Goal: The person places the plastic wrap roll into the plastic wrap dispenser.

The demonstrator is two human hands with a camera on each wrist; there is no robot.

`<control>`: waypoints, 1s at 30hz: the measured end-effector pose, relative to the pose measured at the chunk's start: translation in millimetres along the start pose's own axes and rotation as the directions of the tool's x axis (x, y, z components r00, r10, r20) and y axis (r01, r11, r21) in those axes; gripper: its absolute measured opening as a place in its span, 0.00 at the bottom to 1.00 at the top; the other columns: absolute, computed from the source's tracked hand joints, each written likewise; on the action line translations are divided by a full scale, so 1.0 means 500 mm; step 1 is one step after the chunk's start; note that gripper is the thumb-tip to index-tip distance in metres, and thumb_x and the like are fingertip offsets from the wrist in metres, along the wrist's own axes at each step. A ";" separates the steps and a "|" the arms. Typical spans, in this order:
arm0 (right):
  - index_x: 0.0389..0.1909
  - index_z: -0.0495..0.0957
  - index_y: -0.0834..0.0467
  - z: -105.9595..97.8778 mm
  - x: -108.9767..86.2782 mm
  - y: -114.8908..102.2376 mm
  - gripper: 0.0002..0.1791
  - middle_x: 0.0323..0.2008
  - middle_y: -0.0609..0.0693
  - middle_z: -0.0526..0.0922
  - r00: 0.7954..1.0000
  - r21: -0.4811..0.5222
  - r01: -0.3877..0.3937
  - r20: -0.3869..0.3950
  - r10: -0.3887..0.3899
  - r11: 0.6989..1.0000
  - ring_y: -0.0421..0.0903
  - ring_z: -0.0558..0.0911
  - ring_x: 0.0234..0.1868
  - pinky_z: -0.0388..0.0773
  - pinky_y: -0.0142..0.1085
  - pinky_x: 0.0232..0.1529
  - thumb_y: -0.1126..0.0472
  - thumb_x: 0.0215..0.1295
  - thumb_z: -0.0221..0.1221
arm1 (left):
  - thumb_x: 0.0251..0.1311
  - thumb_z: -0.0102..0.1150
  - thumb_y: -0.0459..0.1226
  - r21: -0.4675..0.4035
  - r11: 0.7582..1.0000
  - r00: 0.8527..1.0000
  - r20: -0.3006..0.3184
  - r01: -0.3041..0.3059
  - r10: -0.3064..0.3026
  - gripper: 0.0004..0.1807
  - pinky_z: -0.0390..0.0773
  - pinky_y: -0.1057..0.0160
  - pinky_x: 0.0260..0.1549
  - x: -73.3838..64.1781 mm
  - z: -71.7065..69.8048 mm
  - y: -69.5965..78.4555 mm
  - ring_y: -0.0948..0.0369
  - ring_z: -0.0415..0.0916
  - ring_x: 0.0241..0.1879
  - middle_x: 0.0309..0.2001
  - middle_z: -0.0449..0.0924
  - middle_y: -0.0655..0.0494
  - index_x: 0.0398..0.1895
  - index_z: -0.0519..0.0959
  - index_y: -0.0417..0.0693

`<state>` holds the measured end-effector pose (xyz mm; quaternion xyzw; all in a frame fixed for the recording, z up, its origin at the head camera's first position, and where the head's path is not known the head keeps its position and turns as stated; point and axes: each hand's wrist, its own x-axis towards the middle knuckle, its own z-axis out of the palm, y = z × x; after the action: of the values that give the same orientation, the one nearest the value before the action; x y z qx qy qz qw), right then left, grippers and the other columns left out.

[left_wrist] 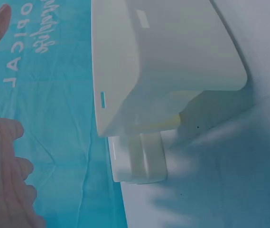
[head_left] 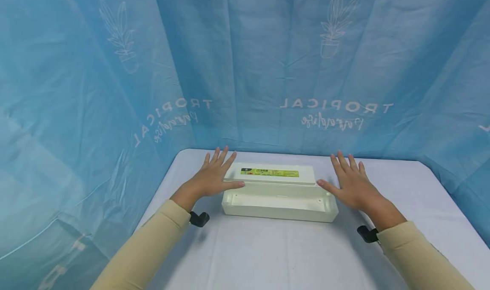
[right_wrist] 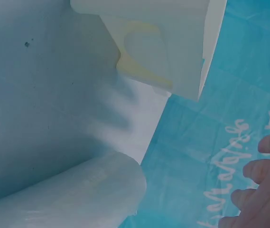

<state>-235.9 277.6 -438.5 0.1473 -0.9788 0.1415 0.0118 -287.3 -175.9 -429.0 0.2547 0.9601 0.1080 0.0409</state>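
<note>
A long white plastic box [head_left: 277, 211] sits mid-table with its hinged lid [head_left: 277, 179] tipped back and a yellow-green label [head_left: 269, 172] on the lid. Its trough shows bare inside. My left hand [head_left: 210, 177] hovers at the box's left end, fingers spread, thumb overlapping the lid's edge in the head view. At the right end my right hand [head_left: 354, 188] is likewise spread, thumb pointing toward the lid. Neither hand holds anything. In the right wrist view a white roll [right_wrist: 73, 190] lies near the right hand; the right forearm mostly hides it in the head view.
A white cloth covers the table [head_left: 249, 256], which has rounded far corners. Blue printed curtains [head_left: 260, 69] hang behind it and along both sides. Black wrist mounts [head_left: 199, 219] stick out below the sleeves.
</note>
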 end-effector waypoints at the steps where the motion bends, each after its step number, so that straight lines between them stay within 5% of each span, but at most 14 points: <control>1: 0.85 0.36 0.62 0.001 0.000 0.001 0.58 0.82 0.68 0.34 1.000 0.006 0.000 -0.001 0.000 1.000 0.74 0.34 0.79 0.26 0.71 0.72 0.25 0.76 0.46 | 0.60 0.41 0.82 -0.013 1.000 1.000 -0.004 0.004 -0.004 0.64 0.26 0.34 0.74 -0.001 0.001 -0.001 0.41 0.23 0.81 0.84 0.25 0.46 0.88 0.38 0.55; 19: 0.84 0.33 0.64 0.004 -0.010 0.014 0.57 0.83 0.66 0.31 0.999 0.121 -0.032 -0.011 0.033 0.992 0.72 0.32 0.79 0.25 0.70 0.73 0.29 0.78 0.47 | 0.66 0.45 0.76 -0.269 0.963 0.998 -0.051 0.030 -0.046 0.60 0.27 0.43 0.77 -0.011 0.030 -0.023 0.48 0.22 0.82 0.85 0.25 0.53 0.87 0.37 0.54; 30: 0.84 0.33 0.66 0.005 -0.013 0.015 0.57 0.82 0.67 0.30 0.998 0.139 -0.058 -0.001 0.059 0.989 0.72 0.32 0.79 0.28 0.72 0.72 0.29 0.78 0.47 | 0.72 0.52 0.67 -0.432 0.901 0.990 -0.100 0.046 -0.098 0.55 0.34 0.35 0.76 -0.020 0.048 -0.033 0.49 0.24 0.82 0.85 0.29 0.53 0.88 0.39 0.54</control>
<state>-232.0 285.5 -443.2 0.1186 -0.9705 0.2100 -0.0004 -283.5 -190.5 -455.7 0.1968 0.9223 0.3300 0.0424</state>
